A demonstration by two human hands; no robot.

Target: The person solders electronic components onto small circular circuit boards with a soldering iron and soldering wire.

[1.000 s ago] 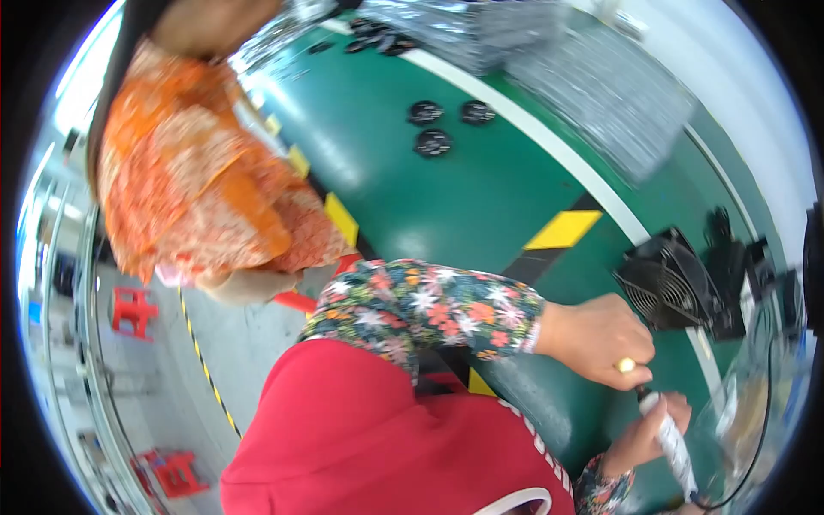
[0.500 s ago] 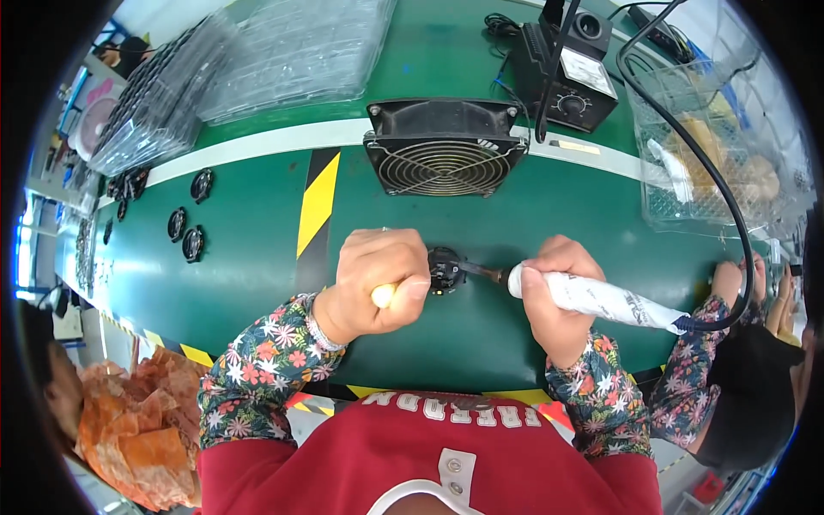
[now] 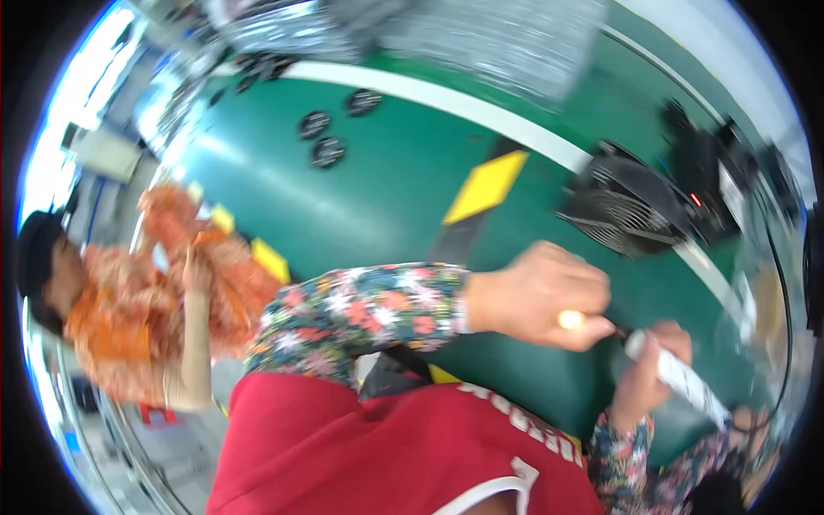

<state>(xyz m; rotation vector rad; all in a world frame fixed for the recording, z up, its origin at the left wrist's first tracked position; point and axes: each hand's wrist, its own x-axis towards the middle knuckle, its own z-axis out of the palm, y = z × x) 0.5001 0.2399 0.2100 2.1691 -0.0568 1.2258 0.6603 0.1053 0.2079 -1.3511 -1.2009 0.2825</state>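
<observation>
My left hand [image 3: 536, 296] is closed over a small dark part [image 3: 614, 330] on the green table [image 3: 386, 206]; a pale yellow tip shows at its fingers. My right hand [image 3: 648, 369] grips a white-handled soldering iron [image 3: 682, 386] whose front end meets the part. Both sleeves are floral. The picture is blurred, so the part itself is barely visible.
A black square fan [image 3: 622, 206] lies beyond my hands, with a dark soldering station [image 3: 708, 172] behind it. Small black round parts [image 3: 326, 142] lie far left on the table, and clear plastic trays [image 3: 481, 34] at the back. A person in orange [image 3: 129, 309] stands to my left.
The view has swung left, so the hands now sit at the lower right and the person in orange is back in sight. Both hands keep their hold.
</observation>
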